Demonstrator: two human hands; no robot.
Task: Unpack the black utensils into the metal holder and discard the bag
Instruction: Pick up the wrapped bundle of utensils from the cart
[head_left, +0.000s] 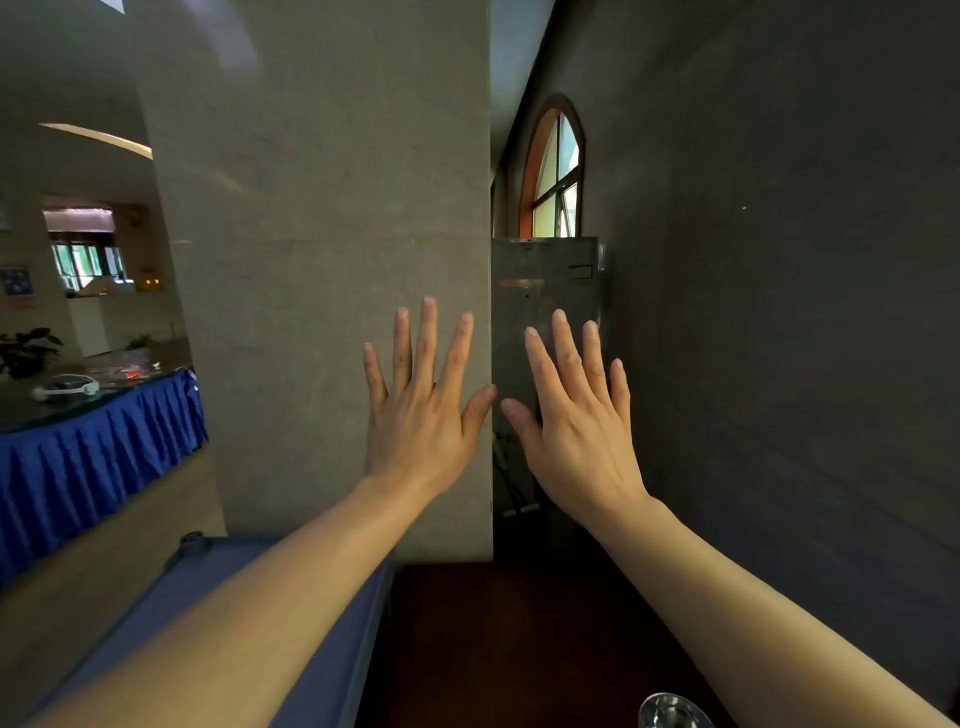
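Both my hands are raised in front of me, backs toward the camera, fingers spread. My left hand (421, 415) is in front of a stone pillar and holds nothing. My right hand (582, 426) is just to its right, thumbs nearly touching, also holding nothing. A shiny round metal rim, possibly the metal holder (672, 712), peeks in at the bottom edge on a dark wooden surface (519, 649). No black utensils and no bag are in view.
A beige stone pillar (332, 260) stands straight ahead, a dark wall (779, 312) to the right. A grey metal cabinet (545, 280) and an arched window (556, 171) sit in the gap. A blue-skirted table (93, 467) with small items is at left; a blue surface (322, 675) lies below my left arm.
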